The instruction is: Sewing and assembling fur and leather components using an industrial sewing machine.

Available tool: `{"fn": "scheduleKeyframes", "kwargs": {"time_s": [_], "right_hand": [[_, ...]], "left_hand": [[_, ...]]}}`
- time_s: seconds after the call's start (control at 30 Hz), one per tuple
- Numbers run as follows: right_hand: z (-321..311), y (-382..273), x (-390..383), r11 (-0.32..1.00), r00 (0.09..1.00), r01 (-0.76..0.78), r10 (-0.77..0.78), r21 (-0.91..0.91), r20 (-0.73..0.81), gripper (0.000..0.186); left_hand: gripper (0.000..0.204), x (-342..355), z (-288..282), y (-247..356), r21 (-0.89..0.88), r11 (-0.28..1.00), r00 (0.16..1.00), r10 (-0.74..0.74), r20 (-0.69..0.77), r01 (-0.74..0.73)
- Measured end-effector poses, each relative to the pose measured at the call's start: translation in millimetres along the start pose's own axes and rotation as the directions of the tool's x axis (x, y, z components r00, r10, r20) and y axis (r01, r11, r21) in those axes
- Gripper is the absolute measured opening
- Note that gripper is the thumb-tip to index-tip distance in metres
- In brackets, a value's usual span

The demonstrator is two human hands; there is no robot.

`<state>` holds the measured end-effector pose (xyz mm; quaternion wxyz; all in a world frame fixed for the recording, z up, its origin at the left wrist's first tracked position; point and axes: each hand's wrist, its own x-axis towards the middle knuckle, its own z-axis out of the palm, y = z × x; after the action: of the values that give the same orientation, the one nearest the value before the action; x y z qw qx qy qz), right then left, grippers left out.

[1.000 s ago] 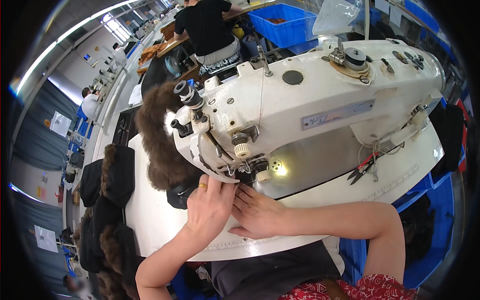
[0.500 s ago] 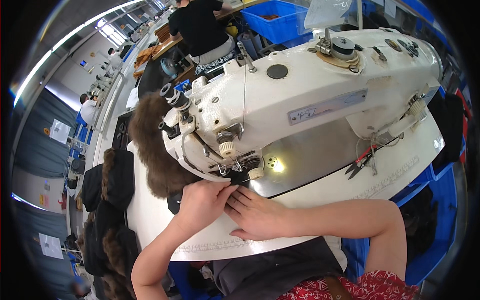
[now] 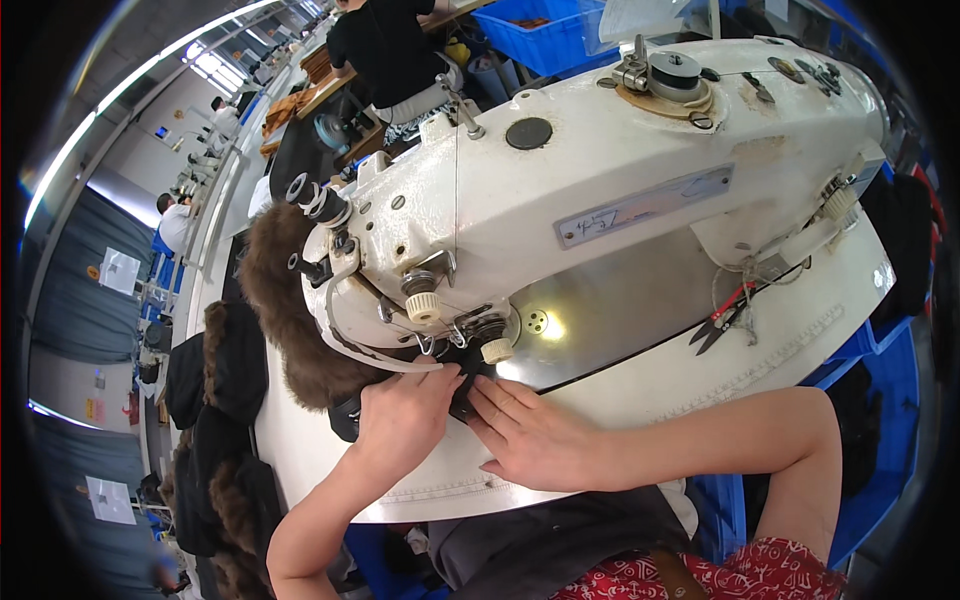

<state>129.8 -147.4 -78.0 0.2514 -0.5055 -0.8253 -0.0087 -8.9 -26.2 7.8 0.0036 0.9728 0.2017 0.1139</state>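
Dark fabric (image 3: 463, 397) with a brown fur piece (image 3: 300, 325) lies under and to the left of the head of a white sewing machine (image 3: 540, 180). My left hand (image 3: 405, 415) is closed on the black fabric just in front of the needle area, its fingertips partly hidden by the machine head. Beside it, my right hand (image 3: 530, 435) lies palm down with fingers stretched out, fingertips touching the fabric's right edge and the thumb apart. The needle and presser foot are hard to make out.
Red-handled thread snips (image 3: 722, 318) lie on the machine bed at right. Black pieces with fur trim (image 3: 235, 370) hang at the table's left edge. A blue bin (image 3: 880, 450) stands at lower right, another blue bin (image 3: 540, 35) behind. A co-worker (image 3: 385, 50) sits beyond the machine.
My hands have moved apart, showing black fabric between them. My right fingers, which met the left hand before, now lie at the fabric's right edge. The view has shifted slightly.
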Motion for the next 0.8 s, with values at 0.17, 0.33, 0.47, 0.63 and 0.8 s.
{"fn": "scheduleKeyframes", "kwargs": {"time_s": [0.17,0.33,0.47,0.63,0.8], "right_hand": [[1,4,9,1.0,0.999,0.014,-0.014,0.021,-0.032,0.061],[7,3,26,0.999,0.999,0.03,-0.031,0.015,0.026,0.051],[18,6,27,0.988,0.996,0.068,-0.074,0.137,0.042,0.042],[14,11,9,0.961,0.972,0.185,-0.21,0.206,0.105,0.043],[-25,25,-38,0.863,0.947,0.316,-0.265,0.393,-0.18,0.02]], "left_hand": [[0.008,1,2,3,-0.115,0.992,0.998,-0.052,-0.02,0.049],[0.017,4,5,14,0.021,0.997,0.997,0.075,0.004,-0.075],[0.025,0,14,20,0.058,0.993,0.995,0.097,0.021,-0.098],[0.021,-5,22,31,0.072,0.992,0.994,0.096,0.05,-0.1],[0.028,-22,46,45,0.461,0.868,0.971,0.234,-0.048,-0.187]]}}
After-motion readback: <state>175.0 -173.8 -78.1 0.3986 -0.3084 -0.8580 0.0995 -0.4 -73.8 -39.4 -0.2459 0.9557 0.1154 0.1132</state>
